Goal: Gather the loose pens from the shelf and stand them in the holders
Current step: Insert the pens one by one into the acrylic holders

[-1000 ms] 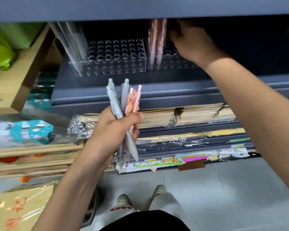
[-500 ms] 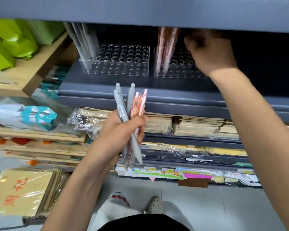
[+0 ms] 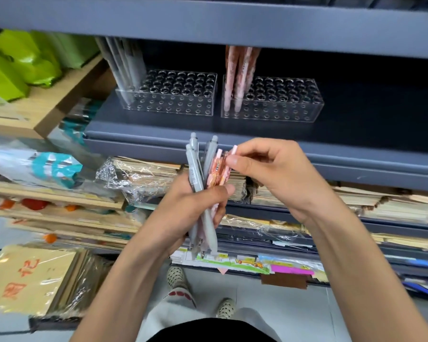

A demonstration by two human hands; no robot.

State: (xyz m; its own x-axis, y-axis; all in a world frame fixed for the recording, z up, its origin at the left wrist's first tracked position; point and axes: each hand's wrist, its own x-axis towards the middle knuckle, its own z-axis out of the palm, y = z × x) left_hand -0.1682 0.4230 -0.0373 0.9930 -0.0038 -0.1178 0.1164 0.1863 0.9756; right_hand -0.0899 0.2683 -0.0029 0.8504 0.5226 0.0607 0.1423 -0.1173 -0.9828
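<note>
- Gripped: left hand fingers curl tight round the pens.
- Above that thumb, right hand fingertips pinch a pink pen by its cap.

Grey shelf across the upper middle of the frame, carrying two clear holders side by side, slightly apart: left holder with grey pens at its left end, right holder with pink pens at its left end.
</note>
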